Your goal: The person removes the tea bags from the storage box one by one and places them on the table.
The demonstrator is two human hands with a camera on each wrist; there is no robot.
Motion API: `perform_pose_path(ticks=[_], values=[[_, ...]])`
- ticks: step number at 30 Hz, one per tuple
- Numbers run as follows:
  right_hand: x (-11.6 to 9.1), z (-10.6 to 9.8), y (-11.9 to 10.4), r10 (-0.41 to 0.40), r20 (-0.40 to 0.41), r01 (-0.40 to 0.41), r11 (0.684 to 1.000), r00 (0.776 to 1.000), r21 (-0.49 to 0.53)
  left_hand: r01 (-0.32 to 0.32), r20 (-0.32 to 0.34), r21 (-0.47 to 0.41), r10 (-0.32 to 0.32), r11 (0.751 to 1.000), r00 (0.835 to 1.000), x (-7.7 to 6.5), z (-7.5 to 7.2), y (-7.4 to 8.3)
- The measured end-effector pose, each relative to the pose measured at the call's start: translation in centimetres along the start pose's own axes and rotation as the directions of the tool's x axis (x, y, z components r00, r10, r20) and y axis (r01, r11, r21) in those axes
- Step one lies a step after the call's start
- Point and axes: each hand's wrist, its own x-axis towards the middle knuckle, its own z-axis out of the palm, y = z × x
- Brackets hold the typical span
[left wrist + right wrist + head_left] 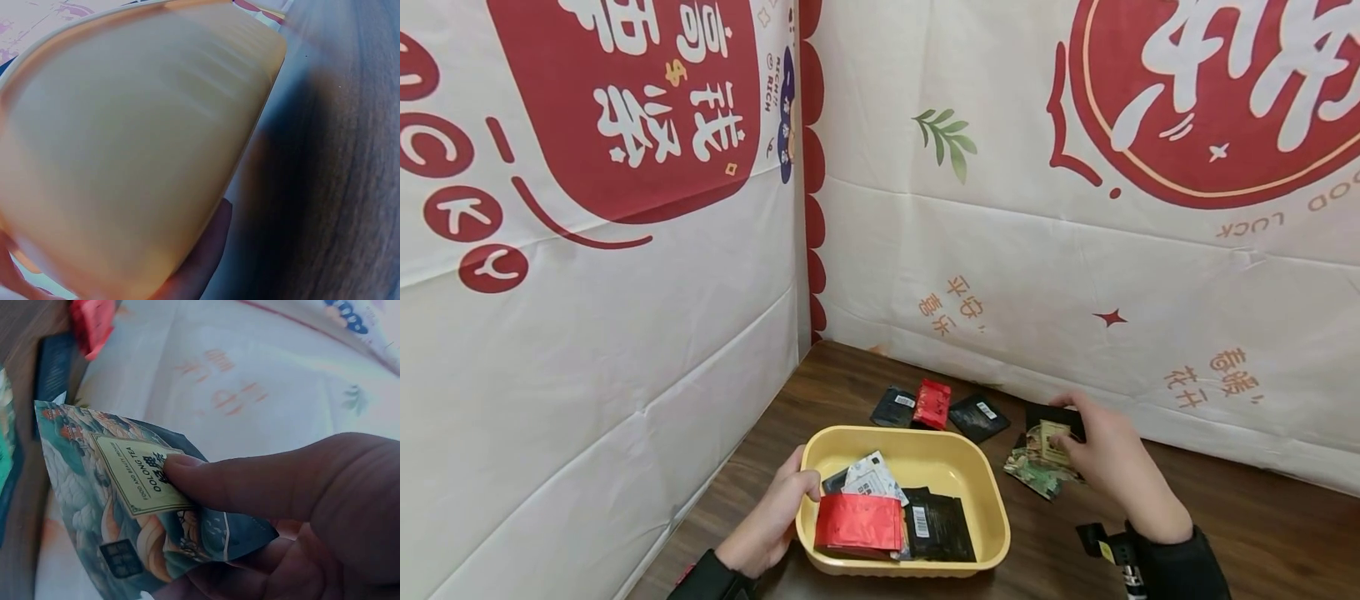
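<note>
- Dark wooden worktop [842, 375]; printed white cloths rise along its left edge [625, 333] and back edge [880, 225], meeting at the back-left corner.
- Yellow tub [992, 500], near the left edge: red packet [859, 523], white packet [874, 477] and black packets [947, 529] inside.
- Left hand [778, 512] grips the tub's left end.
- Behind the tub, near the back edge: another red packet [932, 404] between two dark packets [979, 417].
- Right hand [1112, 458] pinches an oolong tea packet [81, 487] near the back edge, right of the tub.
</note>
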Motion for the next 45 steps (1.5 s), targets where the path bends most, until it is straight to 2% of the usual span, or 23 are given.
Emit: perform_pose_path(ticks=[5,8,14,17,21,22,26,31,36,41,43,45], values=[[0.3,0.8,2.4,0.062,0.055,-0.064,0.997,0.997,0.032,0.014,0.001,-0.009,-0.014,1.0,1.0,0.0,0.0,-0.6],[0.9,0.6,3.9,0.103,0.116,-0.106,0.994,0.988,0.018,0.009,-0.004,-0.013,-0.009,1.0,1.0,-0.1,0.0,-0.7],[1.8,-0.5,8.0,0.232,0.245,-0.239,0.971,0.941,-0.001,0.011,-0.016,-0.007,-0.011,1.0,1.0,0.0,-0.3,-0.4],[2.2,-0.7,9.7,0.268,0.285,-0.289,0.957,0.92,0.036,0.009,-0.031,-0.003,-0.009,1.0,0.999,0.0,-0.6,0.1],[2.8,-0.3,11.3,0.325,0.303,-0.346,0.938,0.896,0.014,-0.015,-0.042,-0.001,0.015,1.0,0.999,0.1,-0.9,0.6],[3.0,-0.1,11.6,0.328,0.293,-0.345,0.939,0.898,0.007,-0.023,-0.041,0.0,0.023,1.0,0.999,0.0,-1.0,0.7],[3.9,1.1,12.3,0.286,0.212,-0.276,0.958,0.935,-0.073,-0.034,-0.048,-0.009,0.033,0.999,0.998,-0.4,-1.4,0.8],[4.2,1.9,11.3,0.222,0.069,-0.216,0.972,0.973,-0.087,-0.037,-0.044,-0.028,0.036,0.999,0.998,-0.7,-1.6,0.7],[3.1,1.3,8.4,0.13,-0.111,-0.135,0.99,0.985,-0.037,-0.027,-0.037,-0.022,0.026,0.999,0.999,-0.5,-1.5,0.6],[1.8,1.7,3.7,-0.048,-0.245,0.034,0.997,0.968,-0.063,-0.015,-0.021,0.002,0.015,1.0,1.0,-0.2,-0.9,0.6],[1.6,2.3,1.4,-0.137,-0.262,0.112,0.988,0.955,-0.108,-0.02,0.0,0.0,0.02,1.0,1.0,-0.1,-0.5,0.4],[1.6,2.8,-0.9,-0.244,-0.242,0.208,0.964,0.939,-0.167,-0.031,0.018,-0.006,0.031,1.0,0.999,-0.1,-0.1,0.2]])
